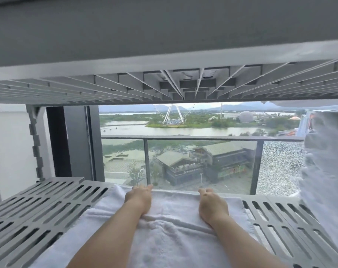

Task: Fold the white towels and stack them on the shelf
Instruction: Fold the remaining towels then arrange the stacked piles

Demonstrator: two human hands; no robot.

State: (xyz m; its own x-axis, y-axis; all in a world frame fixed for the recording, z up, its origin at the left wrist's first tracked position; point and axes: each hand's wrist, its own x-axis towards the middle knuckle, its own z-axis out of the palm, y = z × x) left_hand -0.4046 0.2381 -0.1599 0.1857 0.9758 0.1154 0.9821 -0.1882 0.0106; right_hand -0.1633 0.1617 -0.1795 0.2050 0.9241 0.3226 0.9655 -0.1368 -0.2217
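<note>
Fingers (145, 187) of both hands flat on white towel (164, 238), grasping nothing, slotted shelf (38, 206), upper shelf (164, 84) close overhead

We count two bare hands, the left hand (138, 198) and the right hand (212, 205), each flat with fingers extended, and two bare forearms leading to them. We count one folded white towel (164, 236) under them, and what seems to be one more white cloth (324, 155) hanging at the right edge, though blur keeps us from being sure. We count two slotted grey shelves: one lower shelf (38, 207) and one upper shelf (87, 88). We see one notched shelf upright (35, 144). Outside the window we count one Ferris wheel (171, 115), one dome (246, 116) and one glass balcony railing (203, 137).
</note>
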